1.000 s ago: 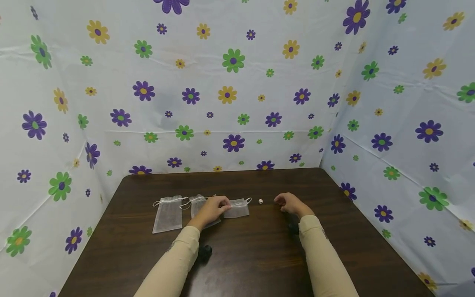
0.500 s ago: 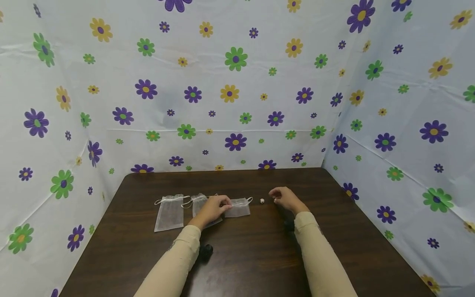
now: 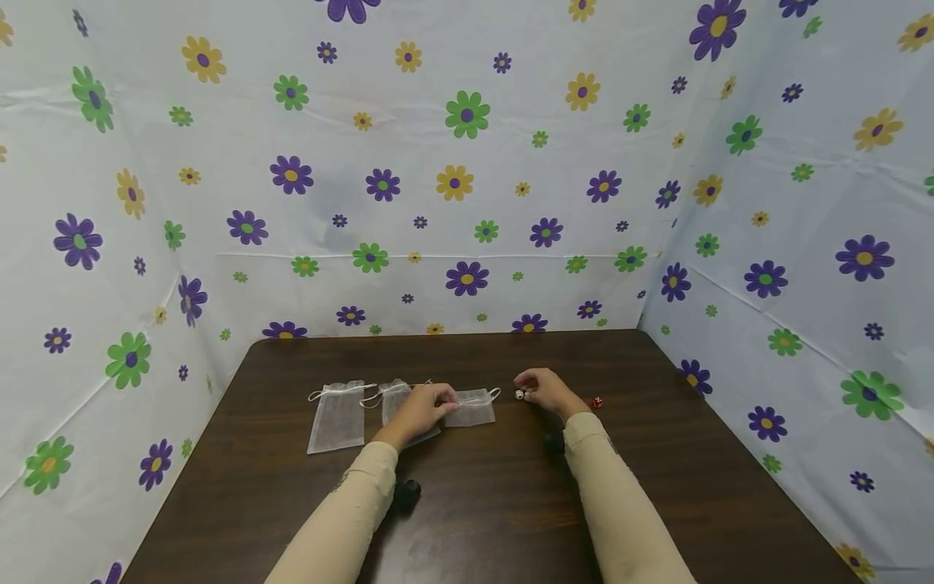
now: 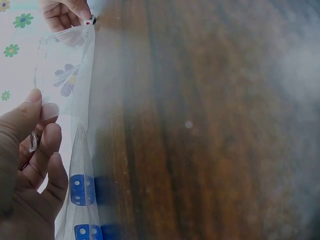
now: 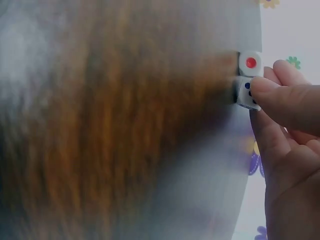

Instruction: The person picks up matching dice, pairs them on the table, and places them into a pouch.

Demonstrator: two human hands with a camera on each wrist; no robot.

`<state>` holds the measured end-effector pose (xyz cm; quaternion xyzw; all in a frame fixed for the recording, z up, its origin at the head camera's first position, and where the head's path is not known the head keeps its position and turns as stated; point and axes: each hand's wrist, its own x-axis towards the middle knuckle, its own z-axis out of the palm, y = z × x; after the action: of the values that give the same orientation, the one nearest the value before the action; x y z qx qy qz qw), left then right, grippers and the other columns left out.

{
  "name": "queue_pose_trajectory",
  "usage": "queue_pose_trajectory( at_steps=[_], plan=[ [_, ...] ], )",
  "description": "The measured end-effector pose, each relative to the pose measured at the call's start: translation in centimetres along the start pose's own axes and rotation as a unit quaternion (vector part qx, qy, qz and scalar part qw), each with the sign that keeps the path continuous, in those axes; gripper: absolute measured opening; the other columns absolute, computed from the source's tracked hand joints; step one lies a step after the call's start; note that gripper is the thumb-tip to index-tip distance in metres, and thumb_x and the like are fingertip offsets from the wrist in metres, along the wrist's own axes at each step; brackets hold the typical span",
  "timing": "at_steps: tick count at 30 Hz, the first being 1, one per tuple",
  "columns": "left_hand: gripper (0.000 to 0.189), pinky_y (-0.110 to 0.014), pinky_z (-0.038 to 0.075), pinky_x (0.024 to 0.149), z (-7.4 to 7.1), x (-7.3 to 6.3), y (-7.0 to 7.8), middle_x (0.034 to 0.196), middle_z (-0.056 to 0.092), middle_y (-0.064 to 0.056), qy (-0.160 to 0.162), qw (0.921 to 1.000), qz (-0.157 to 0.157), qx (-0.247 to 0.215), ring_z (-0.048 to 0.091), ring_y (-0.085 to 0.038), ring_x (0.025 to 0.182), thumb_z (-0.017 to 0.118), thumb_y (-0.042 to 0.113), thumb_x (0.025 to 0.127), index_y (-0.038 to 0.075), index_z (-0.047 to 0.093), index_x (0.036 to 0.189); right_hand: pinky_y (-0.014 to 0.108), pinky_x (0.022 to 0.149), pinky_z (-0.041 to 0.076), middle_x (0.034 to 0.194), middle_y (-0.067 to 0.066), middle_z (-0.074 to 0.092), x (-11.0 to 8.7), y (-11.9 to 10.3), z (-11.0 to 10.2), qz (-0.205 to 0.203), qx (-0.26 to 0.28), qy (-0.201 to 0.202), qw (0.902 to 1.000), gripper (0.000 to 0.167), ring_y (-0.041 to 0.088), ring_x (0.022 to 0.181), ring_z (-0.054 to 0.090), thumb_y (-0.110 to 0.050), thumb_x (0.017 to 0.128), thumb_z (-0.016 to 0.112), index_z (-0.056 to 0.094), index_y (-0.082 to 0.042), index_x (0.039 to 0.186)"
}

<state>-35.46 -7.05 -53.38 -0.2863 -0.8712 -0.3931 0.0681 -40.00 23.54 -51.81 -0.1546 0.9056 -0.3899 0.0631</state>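
My left hand [image 3: 426,408] pinches the edge of a sheer white drawstring pouch [image 3: 476,413], the rightmost of three. Its raised, see-through fabric [image 4: 62,55] shows in the left wrist view. Between thumb and fingers, my right hand [image 3: 546,392] holds a white die [image 5: 245,91] with dark blue pips. It is right up against a second white die [image 5: 250,63], whose visible face has one red pip. Near my left hand, the middle pouch [image 3: 394,396] is partly hidden under the forearm; blue dice [image 4: 82,190] show through sheer fabric in the left wrist view.
Another flat sheer pouch [image 3: 337,422] lies at the left on the dark wooden table [image 3: 481,503]. Something small and red, like dice [image 3: 597,402], is just beyond my right wrist. Flower-patterned white sheets [image 3: 409,162] stand behind and beside the table.
My right hand has moved left with a white die in its fingers, up to the other white die. The red thing has come out from behind that arm. My left hand stays on the pouch.
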Motion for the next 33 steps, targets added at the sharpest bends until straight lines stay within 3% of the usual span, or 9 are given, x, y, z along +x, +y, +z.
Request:
queue_pose_trajectory(
  at_steps=[12,33],
  plan=[
    [0.005,-0.03,0.051,0.071,0.09,0.42,0.02,0.081,0.066,0.008,0.002,1.0,-0.005,0.0,0.058,-0.007,0.073,0.074,0.014,0.094,0.016,0.07,0.09,0.045,0.094,0.052,0.11,0.016,0.069,0.36,-0.25,0.28,0.0,-0.042,0.001,0.9991,0.031,0.032,0.105,0.064,0.019,0.086,0.064,0.069,0.005,0.113],
    [0.005,-0.03,0.05,0.072,0.19,0.14,-0.07,0.081,0.065,0.009,-0.002,0.9999,-0.014,-0.001,0.058,-0.007,0.074,0.073,0.015,0.094,0.016,0.07,0.091,0.046,0.095,0.052,0.111,0.014,0.069,0.39,-0.31,0.75,-0.002,-0.038,-0.001,0.9993,0.028,0.03,0.105,0.065,0.017,0.09,0.063,0.069,0.002,0.113]
  ],
)
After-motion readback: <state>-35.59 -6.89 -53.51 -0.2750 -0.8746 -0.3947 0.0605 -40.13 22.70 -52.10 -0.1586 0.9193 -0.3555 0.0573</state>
